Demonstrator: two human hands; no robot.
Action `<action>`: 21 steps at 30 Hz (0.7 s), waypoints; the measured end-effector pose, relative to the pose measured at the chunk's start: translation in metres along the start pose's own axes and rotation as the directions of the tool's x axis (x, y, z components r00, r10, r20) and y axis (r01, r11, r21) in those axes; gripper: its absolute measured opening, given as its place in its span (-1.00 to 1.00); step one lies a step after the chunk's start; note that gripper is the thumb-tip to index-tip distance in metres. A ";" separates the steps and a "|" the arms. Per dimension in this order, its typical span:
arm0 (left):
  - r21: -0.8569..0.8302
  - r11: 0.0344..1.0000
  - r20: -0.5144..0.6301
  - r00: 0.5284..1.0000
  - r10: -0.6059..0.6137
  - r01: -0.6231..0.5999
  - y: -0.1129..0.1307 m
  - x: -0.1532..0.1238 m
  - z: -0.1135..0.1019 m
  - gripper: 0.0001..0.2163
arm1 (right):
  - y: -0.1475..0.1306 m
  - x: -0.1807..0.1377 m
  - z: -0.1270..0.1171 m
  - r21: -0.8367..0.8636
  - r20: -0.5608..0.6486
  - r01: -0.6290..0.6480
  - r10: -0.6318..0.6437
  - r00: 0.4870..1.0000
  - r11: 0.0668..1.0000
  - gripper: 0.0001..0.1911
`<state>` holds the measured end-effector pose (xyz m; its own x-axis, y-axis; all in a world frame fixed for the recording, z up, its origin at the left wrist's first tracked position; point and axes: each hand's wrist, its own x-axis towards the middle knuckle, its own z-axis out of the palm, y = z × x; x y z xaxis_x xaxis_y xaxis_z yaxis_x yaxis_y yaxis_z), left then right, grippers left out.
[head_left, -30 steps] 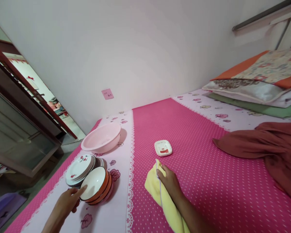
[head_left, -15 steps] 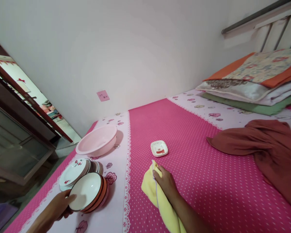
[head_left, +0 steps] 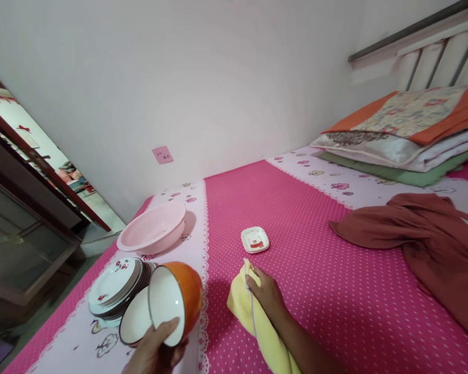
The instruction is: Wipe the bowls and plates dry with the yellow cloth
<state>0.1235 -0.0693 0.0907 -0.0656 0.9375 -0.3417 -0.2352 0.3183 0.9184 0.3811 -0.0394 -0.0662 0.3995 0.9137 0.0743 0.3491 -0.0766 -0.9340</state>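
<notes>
"What is on the bed [head_left: 237,202]?"
"A basin [head_left: 167,240] at the left, plates [head_left: 115,280] just nearer"
"The cloth [head_left: 259,324]?"
"Clasped in the right hand [head_left: 268,291], thumb [head_left: 253,284] on top, a corner poking past the fingers [head_left: 259,271]"
"And the bowl [head_left: 177,301]?"
"Tipped in the left hand's [head_left: 158,345] grasp, thumb against the white inside, other fingers outside, a second bowl [head_left: 134,318] just to its left"
"Anything smaller?"
"A dish [head_left: 255,239] just past the cloth, apart from the bowl"
</notes>
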 end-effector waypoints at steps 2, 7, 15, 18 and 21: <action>-0.130 0.990 -0.013 0.999 -0.049 0.047 -0.012 0.005 0.022 -0.61 | 0.000 0.000 0.000 0.001 0.000 -0.001 0.001 1.000 1.000 -0.60; -0.185 0.977 0.041 0.994 -0.102 0.108 -0.021 0.033 0.049 -0.73 | 0.001 0.000 0.001 0.017 -0.009 -0.006 0.006 1.000 1.000 -0.59; -0.335 0.940 0.082 0.992 0.094 -0.062 -0.032 0.056 0.055 -0.72 | 0.002 0.001 0.001 0.034 -0.019 0.020 -0.020 1.000 0.999 -0.60; -0.391 0.920 0.058 0.998 0.020 0.004 -0.037 0.056 0.052 -0.75 | 0.002 0.000 0.000 0.032 -0.020 0.021 -0.021 1.000 0.999 -0.60; -0.422 0.902 0.028 0.996 -0.089 0.092 -0.042 0.056 0.053 -0.78 | 0.002 -0.001 0.000 0.043 -0.021 0.039 -0.039 0.999 0.998 -0.61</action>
<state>0.1812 -0.0230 0.0435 -0.0170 0.9091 -0.4162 -0.6275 0.3144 0.7123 0.3816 -0.0403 -0.0681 0.4033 0.9075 0.1176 0.3277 -0.0233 -0.9445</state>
